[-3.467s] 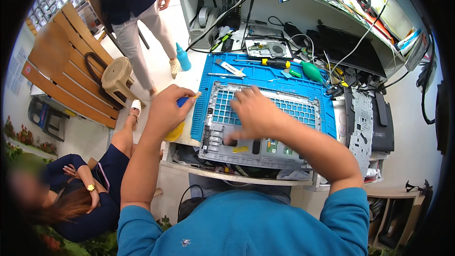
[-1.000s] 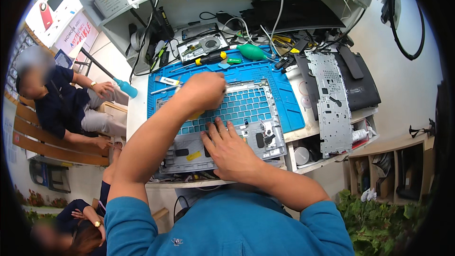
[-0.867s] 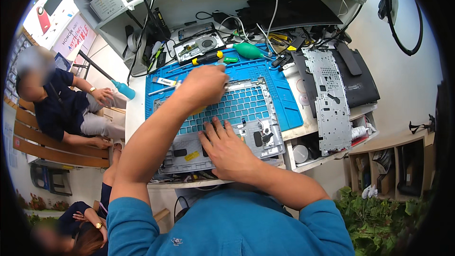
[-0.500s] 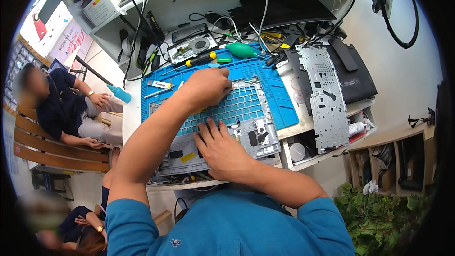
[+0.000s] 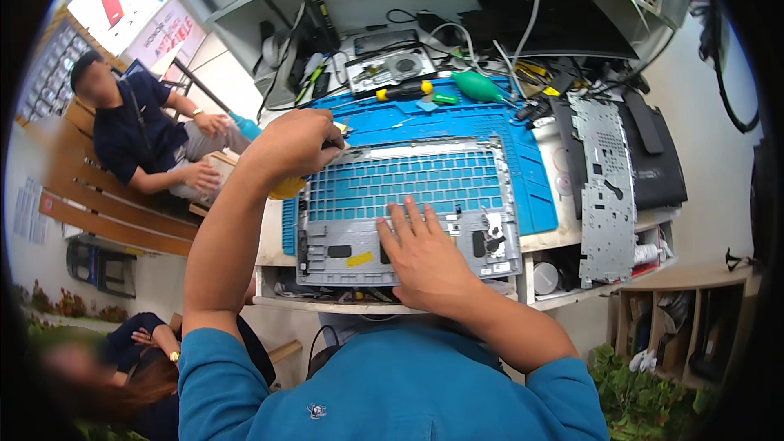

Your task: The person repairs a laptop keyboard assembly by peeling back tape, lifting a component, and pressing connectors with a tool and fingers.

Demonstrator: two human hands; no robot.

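In the head view, a grey laptop palmrest frame (image 5: 408, 204), its keyboard opening showing the blue mat (image 5: 539, 196) beneath, is laid flat at the centre of the bench. The right hand (image 5: 420, 253) is spread open and pressed palm-down on the frame's lower edge at 6 o'clock, apparently to keep it from sliding. The left hand (image 5: 298, 140) is closed at the frame's upper-left corner, toward 10 o'clock; something small seems to be pinched, but what cannot be told. A perforated metal plate (image 5: 606, 188) is set aside at 3 o'clock, and a green air blower (image 5: 478, 86) lies at 12 o'clock. Against the frame half a second earlier, both hands are placed much the same; only the camera is seen shifted slightly.
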